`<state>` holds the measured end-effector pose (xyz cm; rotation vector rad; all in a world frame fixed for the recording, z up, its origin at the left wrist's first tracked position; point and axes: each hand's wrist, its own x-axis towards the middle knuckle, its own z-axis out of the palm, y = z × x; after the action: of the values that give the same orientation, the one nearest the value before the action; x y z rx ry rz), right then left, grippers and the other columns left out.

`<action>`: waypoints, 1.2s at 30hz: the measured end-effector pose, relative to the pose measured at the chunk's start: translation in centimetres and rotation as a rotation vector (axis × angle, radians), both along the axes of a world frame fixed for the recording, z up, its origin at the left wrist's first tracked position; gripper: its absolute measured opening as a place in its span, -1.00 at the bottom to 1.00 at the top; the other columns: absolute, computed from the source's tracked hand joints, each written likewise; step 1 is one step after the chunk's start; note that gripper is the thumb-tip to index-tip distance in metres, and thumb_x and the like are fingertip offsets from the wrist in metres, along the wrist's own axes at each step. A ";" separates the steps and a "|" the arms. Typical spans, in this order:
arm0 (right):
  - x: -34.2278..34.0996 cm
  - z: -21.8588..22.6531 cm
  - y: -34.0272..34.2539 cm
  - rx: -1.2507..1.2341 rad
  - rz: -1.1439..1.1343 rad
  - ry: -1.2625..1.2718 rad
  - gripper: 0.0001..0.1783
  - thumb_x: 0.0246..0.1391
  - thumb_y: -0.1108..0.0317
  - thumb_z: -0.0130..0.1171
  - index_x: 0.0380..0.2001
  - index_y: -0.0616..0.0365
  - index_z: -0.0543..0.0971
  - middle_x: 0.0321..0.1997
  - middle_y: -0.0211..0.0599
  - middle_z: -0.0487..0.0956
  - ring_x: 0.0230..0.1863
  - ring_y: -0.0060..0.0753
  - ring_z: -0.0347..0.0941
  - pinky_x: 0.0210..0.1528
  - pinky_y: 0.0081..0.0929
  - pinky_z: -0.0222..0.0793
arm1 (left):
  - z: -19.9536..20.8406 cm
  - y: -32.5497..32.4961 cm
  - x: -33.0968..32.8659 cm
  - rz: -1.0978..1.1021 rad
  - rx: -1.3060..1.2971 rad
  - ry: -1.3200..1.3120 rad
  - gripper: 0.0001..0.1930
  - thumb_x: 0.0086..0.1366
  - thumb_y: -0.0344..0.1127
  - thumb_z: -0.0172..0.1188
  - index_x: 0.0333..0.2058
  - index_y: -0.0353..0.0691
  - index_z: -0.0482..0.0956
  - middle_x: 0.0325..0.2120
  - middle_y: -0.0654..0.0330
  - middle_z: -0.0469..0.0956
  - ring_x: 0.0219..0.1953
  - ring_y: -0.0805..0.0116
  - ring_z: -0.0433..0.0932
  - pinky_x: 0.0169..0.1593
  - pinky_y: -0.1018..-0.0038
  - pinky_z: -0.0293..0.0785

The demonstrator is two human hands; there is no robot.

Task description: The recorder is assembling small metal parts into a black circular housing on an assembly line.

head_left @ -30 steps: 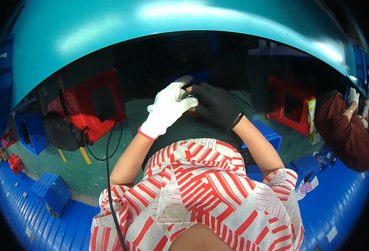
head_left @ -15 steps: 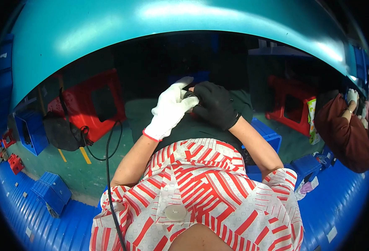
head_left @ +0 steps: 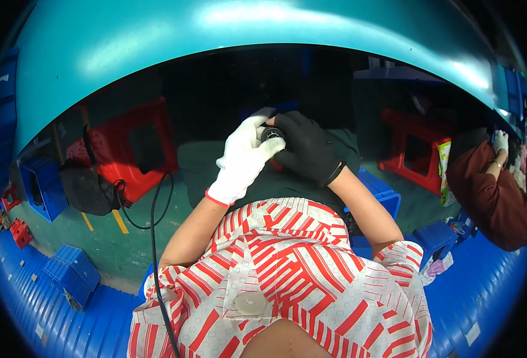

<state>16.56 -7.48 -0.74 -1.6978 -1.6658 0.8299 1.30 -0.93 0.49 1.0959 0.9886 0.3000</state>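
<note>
Above my lap, both hands close round a small round black part (head_left: 270,134) with a thin shiny ring on its face. My left hand (head_left: 243,154), in a white glove with a red cuff, grips it from the left, its thumb laid over the front. From the right, my right hand (head_left: 309,148), in a black glove with a bare fingertip showing, wraps round the same part. Most of the part is hidden by the fingers, so its kind cannot be made out.
A teal tabletop (head_left: 156,36) curves across the far side. Red stools (head_left: 133,188) stand left and right (head_left: 421,179). A black cable (head_left: 153,244) hangs at my left. Blue crates (head_left: 75,271) stand on the floor. At far right sits another person in a brown top (head_left: 490,203).
The round black part has turned to show more of its ringed face. My left fingers have closed in round it; the right hand stays nearly in place.
</note>
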 end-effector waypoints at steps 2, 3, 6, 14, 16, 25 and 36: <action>0.1 -0.4 0.0 0.098 0.058 -0.083 -0.54 -0.23 0.22 0.36 -0.19 0.07 0.50 -0.20 -0.20 0.52 -0.17 -0.11 0.46 -0.15 -0.25 0.36 | 0.4 0.2 0.1 -0.025 0.070 0.060 -0.42 0.10 -0.42 0.26 0.10 -0.44 0.30 -0.27 0.04 0.57 -0.28 0.39 0.57 -0.15 0.55 0.48; 0.1 -0.5 -0.1 0.099 0.057 -0.083 -0.54 -0.23 0.22 0.36 -0.19 0.07 0.50 -0.20 -0.20 0.52 -0.17 -0.11 0.46 -0.15 -0.25 0.36 | 0.6 0.3 0.1 -0.079 0.108 0.108 -0.42 0.10 -0.43 0.26 0.10 -0.43 0.30 -0.27 0.05 0.57 -0.28 0.39 0.56 -0.15 0.54 0.48; 0.0 -0.6 -0.4 0.223 0.071 -0.185 -0.55 -0.22 0.20 0.36 -0.20 0.06 0.51 -0.22 -0.20 0.53 -0.17 -0.12 0.46 -0.16 -0.25 0.35 | 0.7 0.6 0.2 -0.125 0.069 0.144 -0.42 0.10 -0.43 0.27 0.10 -0.43 0.31 -0.28 0.05 0.57 -0.28 0.40 0.55 -0.17 0.54 0.49; -0.4 0.3 -0.2 0.069 0.041 -0.006 -0.50 -0.23 0.29 0.36 -0.14 0.14 0.49 -0.16 -0.17 0.52 -0.19 -0.14 0.47 -0.15 -0.33 0.36 | 0.4 1.9 0.1 -0.214 -0.045 0.187 -0.42 0.08 -0.38 0.30 0.07 -0.44 0.33 -0.38 0.10 0.57 -0.37 0.45 0.54 -0.26 0.58 0.46; 0.1 -0.9 -0.2 0.117 0.086 -0.003 -0.49 -0.22 0.26 0.36 -0.12 0.11 0.49 -0.14 -0.20 0.52 -0.18 -0.13 0.47 -0.15 -0.31 0.36 | -0.2 1.8 -0.1 -0.218 0.047 0.187 -0.41 0.08 -0.38 0.30 0.07 -0.46 0.32 -0.41 0.12 0.57 -0.38 0.47 0.53 -0.27 0.61 0.45; 0.5 -0.1 -0.2 0.048 0.026 0.003 -0.55 -0.18 0.26 0.34 -0.14 0.04 0.51 -0.13 -0.21 0.52 -0.17 -0.16 0.48 -0.18 -0.31 0.38 | 0.0 0.7 -0.4 -0.032 -0.019 -0.002 -0.46 0.10 -0.48 0.25 0.07 -0.49 0.32 -0.41 0.13 0.57 -0.38 0.49 0.55 -0.23 0.59 0.50; 0.0 0.1 -0.3 0.064 0.023 -0.017 -0.60 -0.19 0.24 0.36 -0.22 0.03 0.52 -0.24 -0.21 0.55 -0.22 -0.16 0.48 -0.20 -0.30 0.39 | 0.0 1.3 -0.9 -0.080 -0.103 -0.023 -0.48 0.08 -0.45 0.27 0.02 -0.49 0.36 -0.46 0.15 0.57 -0.43 0.52 0.56 -0.28 0.65 0.50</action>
<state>16.58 -7.75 -0.62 -1.6490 -1.7083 0.7673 0.42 0.35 0.50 1.0335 0.9273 0.1945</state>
